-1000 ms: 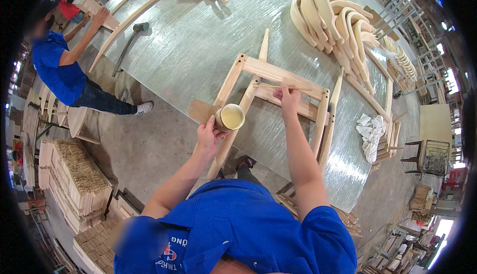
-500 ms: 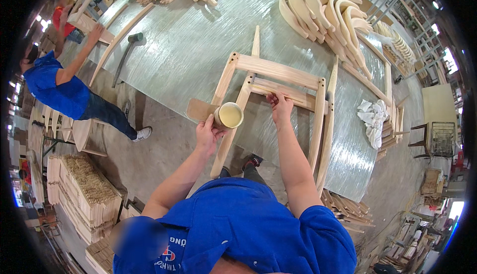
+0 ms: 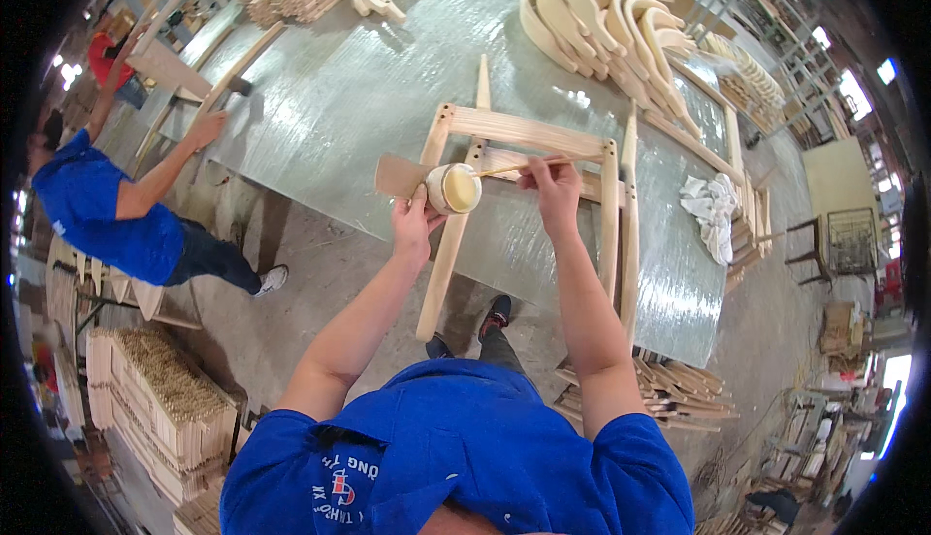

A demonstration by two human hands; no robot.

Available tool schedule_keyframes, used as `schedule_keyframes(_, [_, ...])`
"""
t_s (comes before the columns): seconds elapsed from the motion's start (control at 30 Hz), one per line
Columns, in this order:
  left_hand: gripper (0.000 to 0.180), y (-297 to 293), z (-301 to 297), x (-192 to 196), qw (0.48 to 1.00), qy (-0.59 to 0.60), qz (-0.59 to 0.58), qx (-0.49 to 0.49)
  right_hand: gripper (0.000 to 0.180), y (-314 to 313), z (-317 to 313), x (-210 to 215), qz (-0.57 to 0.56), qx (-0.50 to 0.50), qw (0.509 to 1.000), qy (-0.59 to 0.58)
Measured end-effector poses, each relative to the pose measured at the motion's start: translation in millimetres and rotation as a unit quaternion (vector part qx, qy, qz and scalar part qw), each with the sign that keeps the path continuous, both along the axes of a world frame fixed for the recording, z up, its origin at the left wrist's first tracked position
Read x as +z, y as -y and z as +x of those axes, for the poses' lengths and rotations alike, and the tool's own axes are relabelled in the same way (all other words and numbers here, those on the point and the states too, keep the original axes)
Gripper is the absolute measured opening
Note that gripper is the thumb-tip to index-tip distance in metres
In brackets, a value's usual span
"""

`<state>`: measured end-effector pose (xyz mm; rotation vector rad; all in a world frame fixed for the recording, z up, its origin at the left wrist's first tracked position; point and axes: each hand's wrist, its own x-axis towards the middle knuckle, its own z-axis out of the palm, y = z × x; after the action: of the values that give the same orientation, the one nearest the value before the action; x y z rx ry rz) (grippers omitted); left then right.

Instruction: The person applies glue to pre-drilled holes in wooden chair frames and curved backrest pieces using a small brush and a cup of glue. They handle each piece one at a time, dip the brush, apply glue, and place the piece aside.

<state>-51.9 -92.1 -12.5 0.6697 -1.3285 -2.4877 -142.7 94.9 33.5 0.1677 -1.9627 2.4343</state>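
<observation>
My left hand (image 3: 415, 223) is closed around a small round cup (image 3: 438, 191) of pale yellow, glue-like liquid (image 3: 462, 189). A flat brown piece (image 3: 398, 176) juts out to the left of the cup; whether it is joined to the cup I cannot tell. In my right hand (image 3: 553, 191) is a thin wooden stick (image 3: 499, 170), pinched between the fingers, its left tip at the cup's rim. Both hands are over a pale wooden chair frame (image 3: 529, 130) with dark holes at its corners. Part of its lower rail is hidden behind my right hand.
The frame lies on a plastic-covered table (image 3: 339, 98). Curved wooden parts (image 3: 621, 26) are heaped at the far right, near a white cloth (image 3: 709, 217). To the left, a co-worker in a blue shirt (image 3: 107, 210) handles another wooden frame. Stacked wood (image 3: 155, 394) stands at lower left.
My right hand has risen slightly from the rail, and the stick now reaches the cup. The cup has moved up a little. The co-worker's hand has come down along the other frame.
</observation>
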Motion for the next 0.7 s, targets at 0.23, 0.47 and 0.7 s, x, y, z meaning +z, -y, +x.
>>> schedule_keyframes(0.23, [0.026,-54.8,-9.3,20.3,0.998,-0.022,0.038,-0.046,0.018,-49.0,11.2,31.2,0.087,0.009,0.996,0.008])
schedule_keyframes(0.47, [0.028,-111.3,-30.4,25.1,0.992,-0.053,0.061,-0.098,0.015,-112.9,4.8,29.4,0.118,-0.010,0.993,-0.012])
schedule_keyframes(0.7, [0.024,-175.0,-59.8,20.9,0.984,-0.013,0.151,-0.092,0.013,-193.2,-12.4,24.2,-0.136,-0.001,0.982,0.133])
